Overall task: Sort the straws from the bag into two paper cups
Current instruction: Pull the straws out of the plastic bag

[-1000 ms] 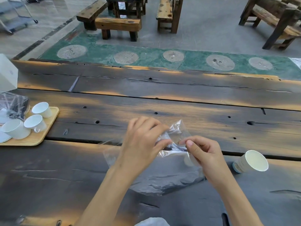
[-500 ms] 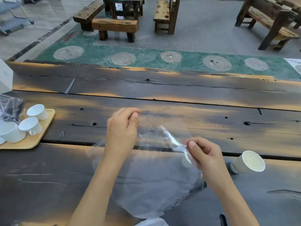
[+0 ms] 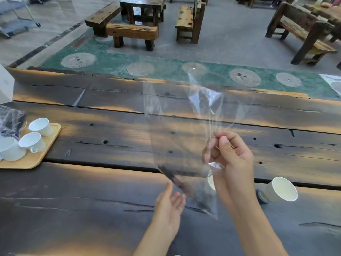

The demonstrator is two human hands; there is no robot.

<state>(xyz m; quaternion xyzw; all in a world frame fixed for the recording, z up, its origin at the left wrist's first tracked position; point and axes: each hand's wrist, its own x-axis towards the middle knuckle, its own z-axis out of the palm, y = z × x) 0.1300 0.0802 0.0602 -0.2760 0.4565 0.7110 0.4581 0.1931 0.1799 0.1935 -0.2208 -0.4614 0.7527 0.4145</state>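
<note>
Dark, weathered planks form the table [image 3: 110,200], streaked with orange light, and beyond its far edge lie a green strip of floor and wooden benches [image 3: 132,32].

Right hand [image 3: 230,156] is raised above the table, forearm rising from the bottom edge, thumb and fingers curled and pinching a fold of the clear bag [image 3: 180,130]. From that pinch the bag fans upward and also hangs down toward the table. Left hand [image 3: 168,209] is lower and nearer, palm turned up, fingers straight and loosely together, just beside the bag's hanging lower part; whether the fingertips touch the film cannot be told.

Dark straws [image 3: 177,180] show as a blurred slanting streak inside the bag's lower part, above the left hand; their number cannot be made out. One paper cup [image 3: 280,190] lies tipped on its side to the right of the right forearm, mouth toward the camera. A second cup [image 3: 211,182] is mostly hidden behind the right wrist and the bag, only a sliver of white rim showing.

At the left edge a wooden tray [image 3: 36,159] carries white teacups [image 3: 32,142], one cut off by the frame, with a crinkled dark packet [image 3: 11,121] behind them. A white box [image 3: 5,84] is cropped at the left.
</note>
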